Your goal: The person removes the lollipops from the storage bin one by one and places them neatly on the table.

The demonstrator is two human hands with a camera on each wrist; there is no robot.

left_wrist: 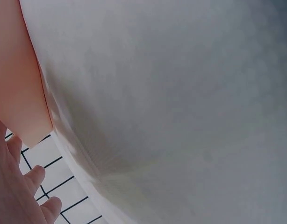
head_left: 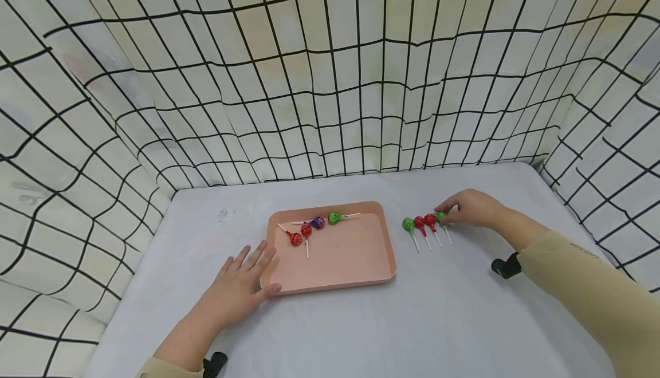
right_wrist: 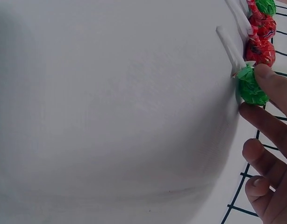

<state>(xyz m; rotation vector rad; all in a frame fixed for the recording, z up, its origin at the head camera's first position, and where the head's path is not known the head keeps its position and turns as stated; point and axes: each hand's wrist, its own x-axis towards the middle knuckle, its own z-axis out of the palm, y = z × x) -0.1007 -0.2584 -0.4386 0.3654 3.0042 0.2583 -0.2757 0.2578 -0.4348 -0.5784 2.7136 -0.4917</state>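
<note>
The green lollipop was at the right end of a row on the table, its head between the thumb and forefinger of the right hand. Those two pinched the wrapper from either side; the other fingers stood apart, loosely bent. Taking the round head rather than the thin stick probably gave a surer hold. Whether it had left the surface could not be told. Beside it sat a red one, a second red and another green, heads close together, sticks toward the person, an arrangement that seemed deliberate.

To the left, the tray held two reds, a purple and a third green toward its far side, sticks pointing different ways, as if loosely placed. The left hand lay against the tray's near-left corner with fingers straight and spread, holding nothing, perhaps to steady it. Around the table hung gridded cloth.
</note>
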